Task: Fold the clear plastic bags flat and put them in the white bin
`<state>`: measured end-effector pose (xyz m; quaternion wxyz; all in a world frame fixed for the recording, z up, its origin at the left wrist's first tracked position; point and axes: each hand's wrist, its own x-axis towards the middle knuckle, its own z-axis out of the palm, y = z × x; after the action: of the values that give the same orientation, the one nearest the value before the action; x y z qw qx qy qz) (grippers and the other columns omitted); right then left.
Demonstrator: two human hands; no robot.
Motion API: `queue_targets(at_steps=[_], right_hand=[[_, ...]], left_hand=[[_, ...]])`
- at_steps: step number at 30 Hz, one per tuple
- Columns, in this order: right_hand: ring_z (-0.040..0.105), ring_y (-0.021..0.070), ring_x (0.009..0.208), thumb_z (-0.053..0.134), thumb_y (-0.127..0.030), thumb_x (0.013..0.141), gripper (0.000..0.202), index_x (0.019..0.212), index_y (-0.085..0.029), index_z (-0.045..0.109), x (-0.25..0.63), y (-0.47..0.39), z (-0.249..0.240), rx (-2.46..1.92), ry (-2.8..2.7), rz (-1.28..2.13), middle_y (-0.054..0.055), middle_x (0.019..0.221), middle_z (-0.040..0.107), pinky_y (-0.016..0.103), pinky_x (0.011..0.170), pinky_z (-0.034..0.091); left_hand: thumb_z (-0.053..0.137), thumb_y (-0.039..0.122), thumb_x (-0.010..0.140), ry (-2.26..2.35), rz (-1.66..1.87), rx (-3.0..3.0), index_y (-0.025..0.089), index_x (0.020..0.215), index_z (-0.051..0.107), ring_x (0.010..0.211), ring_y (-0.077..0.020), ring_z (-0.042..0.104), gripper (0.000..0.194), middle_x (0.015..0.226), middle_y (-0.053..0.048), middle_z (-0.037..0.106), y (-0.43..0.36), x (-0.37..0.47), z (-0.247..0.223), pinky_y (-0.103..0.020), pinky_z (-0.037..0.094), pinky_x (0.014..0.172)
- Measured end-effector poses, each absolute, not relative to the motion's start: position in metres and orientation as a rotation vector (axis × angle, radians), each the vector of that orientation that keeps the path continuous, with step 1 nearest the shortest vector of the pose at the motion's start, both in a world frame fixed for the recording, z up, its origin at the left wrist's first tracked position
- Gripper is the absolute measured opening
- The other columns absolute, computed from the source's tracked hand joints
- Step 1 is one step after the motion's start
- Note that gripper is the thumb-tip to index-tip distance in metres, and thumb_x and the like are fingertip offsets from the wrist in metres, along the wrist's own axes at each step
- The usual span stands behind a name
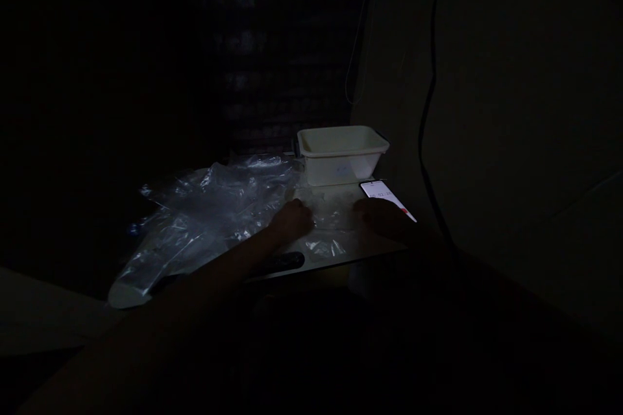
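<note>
Plastic (333,214) lies between left grip (293,218) and right grip (380,215).

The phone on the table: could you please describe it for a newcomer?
Find the white tub at the back of the table. In front of its right end, partly behind the right hand, lies the phone. Unlike the tub and clear plastic, it glows brightly.

In dim light, a white tub (341,170) stands on a table (331,192) beside a lit phone (378,190), a dark cable (428,100) hanging by the right-hand wall (516,104).
</note>
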<state>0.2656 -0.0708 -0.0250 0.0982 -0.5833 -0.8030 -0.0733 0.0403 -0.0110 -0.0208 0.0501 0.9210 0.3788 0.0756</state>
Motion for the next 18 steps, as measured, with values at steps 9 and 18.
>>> queue_targets(at_steps=[9, 18], right_hand=[[0.057, 0.0222, 0.09, 0.039, -0.019, 0.076, 0.028, 0.095, -0.016, 0.059, 0.254, -0.074, -0.029, -1.771, -2.637, -0.237, 0.011, 0.102, 0.06, 0.032, 0.071, 0.045], [0.043, 0.0184, 0.11, 0.032, -0.015, 0.079, 0.038, 0.112, -0.016, 0.05, 0.255, -0.062, -0.038, -1.552, -2.645, -0.403, 0.008, 0.119, 0.05, 0.034, 0.088, 0.035]], left_hand=[[0.026, 0.044, 0.081, 1.387, -0.049, 2.996, 0.01, 0.113, 0.044, 0.111, -0.0282, 0.036, 0.049, 0.123, -0.014, 0.042, -0.024, 0.035, -0.024, -0.045, 0.032, 0.085], [0.014, 0.044, 0.084, 1.276, -0.139, 2.933, 0.003, 0.128, 0.023, 0.125, -0.0261, 0.016, 0.06, 0.135, -0.019, 0.022, -0.044, 0.053, -0.028, -0.039, 0.019, 0.098]])
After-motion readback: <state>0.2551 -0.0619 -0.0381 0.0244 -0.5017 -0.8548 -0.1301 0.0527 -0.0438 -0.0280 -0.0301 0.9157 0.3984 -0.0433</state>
